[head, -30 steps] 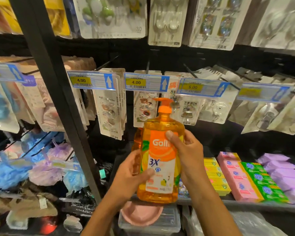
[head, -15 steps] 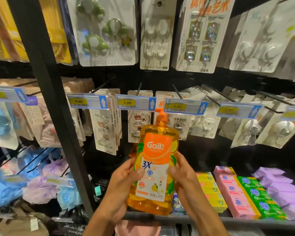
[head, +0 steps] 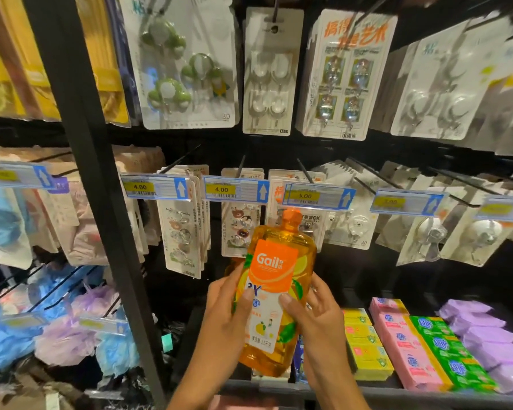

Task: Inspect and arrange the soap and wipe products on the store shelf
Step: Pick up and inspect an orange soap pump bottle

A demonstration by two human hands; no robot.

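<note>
1. At the lower left, blue and purple bath sponges (head: 62, 329) hang on pegs, left of a black upright post (head: 101, 202).
2. Right of the post, packs of wall hooks (head: 184, 223) hang on pegs behind price tags (head: 154, 187) marked 4.00, 4.00 and 5.00.
3. The left hand (head: 225, 315) grips the left side of the soap bottle, its thumb pressed on the front label and its fingers curled round the back.
4. The soap bottle (head: 274, 294), orange with an orange pump top and a "Gail" label, is held in the air between both hands, in front of the hook packs and above the front edge of the shelf (head: 427, 393). It leans slightly, its top toward the right.
5. The right hand (head: 320, 318) grips the bottle's right side, thumb on the label and fingers clamped round behind.
6. On the shelf to the right lie rows of soap bars, side by side: yellow (head: 367, 347), pink (head: 403, 347) and green (head: 450, 353).
7. Furthest right sit purple wipe packs (head: 486, 341), just beside the green bars.
</note>
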